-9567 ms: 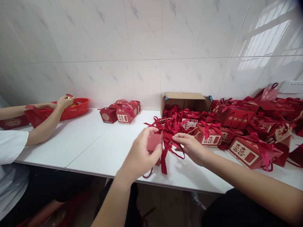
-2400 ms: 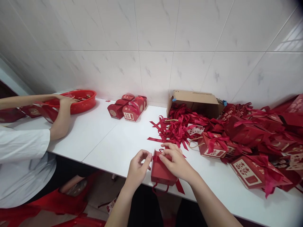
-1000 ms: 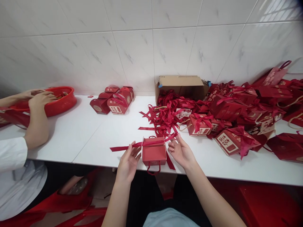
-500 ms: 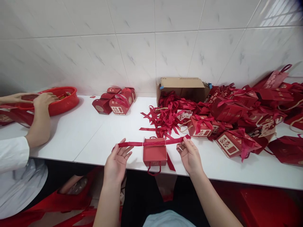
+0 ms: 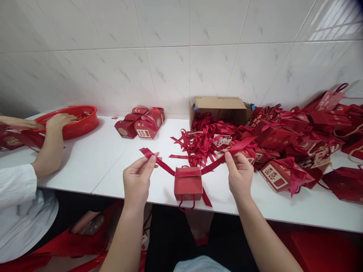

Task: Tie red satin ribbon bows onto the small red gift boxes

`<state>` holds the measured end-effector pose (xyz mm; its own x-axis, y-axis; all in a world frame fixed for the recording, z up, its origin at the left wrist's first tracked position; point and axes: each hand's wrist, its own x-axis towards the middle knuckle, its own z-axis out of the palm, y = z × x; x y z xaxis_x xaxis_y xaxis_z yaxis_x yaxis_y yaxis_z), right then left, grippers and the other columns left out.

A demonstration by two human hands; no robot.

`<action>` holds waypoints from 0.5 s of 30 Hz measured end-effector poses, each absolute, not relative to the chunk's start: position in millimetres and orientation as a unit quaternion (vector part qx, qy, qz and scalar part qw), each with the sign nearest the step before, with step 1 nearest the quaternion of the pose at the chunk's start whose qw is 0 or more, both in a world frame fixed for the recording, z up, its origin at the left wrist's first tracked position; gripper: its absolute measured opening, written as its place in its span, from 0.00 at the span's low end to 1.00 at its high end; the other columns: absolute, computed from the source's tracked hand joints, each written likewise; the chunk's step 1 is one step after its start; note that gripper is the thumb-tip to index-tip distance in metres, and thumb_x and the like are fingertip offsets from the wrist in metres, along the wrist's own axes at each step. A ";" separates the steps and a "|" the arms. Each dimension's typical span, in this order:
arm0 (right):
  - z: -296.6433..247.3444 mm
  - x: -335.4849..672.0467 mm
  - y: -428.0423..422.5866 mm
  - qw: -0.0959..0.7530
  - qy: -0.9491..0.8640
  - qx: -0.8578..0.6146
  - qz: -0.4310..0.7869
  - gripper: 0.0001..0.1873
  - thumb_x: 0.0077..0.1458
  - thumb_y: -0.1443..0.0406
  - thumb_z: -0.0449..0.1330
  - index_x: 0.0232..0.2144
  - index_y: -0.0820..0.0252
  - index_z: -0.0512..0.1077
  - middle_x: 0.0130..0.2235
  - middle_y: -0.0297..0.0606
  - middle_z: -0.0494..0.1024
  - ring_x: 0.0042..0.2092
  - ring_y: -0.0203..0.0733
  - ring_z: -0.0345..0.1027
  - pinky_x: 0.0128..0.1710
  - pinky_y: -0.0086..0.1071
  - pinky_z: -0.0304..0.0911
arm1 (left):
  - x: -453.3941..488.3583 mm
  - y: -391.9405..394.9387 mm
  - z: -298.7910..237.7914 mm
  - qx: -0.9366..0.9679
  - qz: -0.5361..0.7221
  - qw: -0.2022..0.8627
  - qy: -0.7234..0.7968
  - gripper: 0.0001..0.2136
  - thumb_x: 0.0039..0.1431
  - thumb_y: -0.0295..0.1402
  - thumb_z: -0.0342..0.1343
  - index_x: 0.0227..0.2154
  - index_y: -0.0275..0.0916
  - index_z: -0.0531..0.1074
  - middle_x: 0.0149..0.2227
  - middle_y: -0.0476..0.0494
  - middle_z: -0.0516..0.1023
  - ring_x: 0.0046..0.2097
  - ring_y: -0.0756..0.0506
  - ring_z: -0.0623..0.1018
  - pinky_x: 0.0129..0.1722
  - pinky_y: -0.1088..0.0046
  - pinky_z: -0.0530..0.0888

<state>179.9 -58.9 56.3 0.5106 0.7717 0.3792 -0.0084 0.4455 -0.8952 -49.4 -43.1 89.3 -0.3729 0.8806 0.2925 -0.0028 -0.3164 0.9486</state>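
Note:
A small red gift box [image 5: 188, 185] sits at the front edge of the white table, its dark red cord handle [image 5: 187, 208] hanging toward me. A red ribbon [image 5: 213, 165] runs across the top of the box and rises on both sides. My left hand [image 5: 138, 181] pinches the ribbon's left end between thumb and fingers. On the other side, my right hand [image 5: 239, 172] is closed on the right end, whose tail sticks out past the fingers. Another strip of red ribbon [image 5: 207, 197] lies beside the box on the right.
Behind the box, loose ribbons [image 5: 195, 147] spill from a cardboard box [image 5: 221, 102]. Many red gift boxes [image 5: 276, 173] are piled on the right; several folded ones [image 5: 147, 124] stand at the back. At left, a co-worker's hand [image 5: 61, 120] reaches into a red basin [image 5: 95, 122].
Both my hands have lifted the ribbon ends up from nearly level, so the ribbon now forms a V over the box. My fingers have closed more firmly.

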 end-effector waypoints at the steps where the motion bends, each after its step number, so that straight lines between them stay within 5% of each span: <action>1: 62.0 179.5 -57.6 0.733 -0.435 -0.455 0.257 0.07 0.53 0.61 0.61 0.31 0.59 0.74 0.30 0.36 0.76 0.33 0.38 0.69 0.35 0.32 0.65 | -46.8 -42.1 92.0 0.458 0.675 0.323 0.480 0.11 0.45 0.37 0.65 0.30 0.34 0.77 0.33 0.43 0.82 0.35 0.46 0.79 0.34 0.73 0.76; 15: 94.4 158.6 -40.6 0.721 -0.488 -0.383 0.310 0.08 0.50 0.60 0.62 0.26 0.58 0.73 0.25 0.31 0.70 0.28 0.33 0.60 0.28 0.28 0.59 | -31.5 -34.6 114.5 0.481 0.685 0.400 0.373 0.08 0.47 0.34 0.64 0.31 0.37 0.78 0.29 0.46 0.82 0.35 0.46 0.80 0.41 0.69 0.75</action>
<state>158.6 -40.6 94.4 0.3316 0.8207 0.4653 -0.0736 0.5142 -0.8545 -31.5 -34.6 114.5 -0.2168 0.9075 0.3598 -0.1891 -0.4007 0.8965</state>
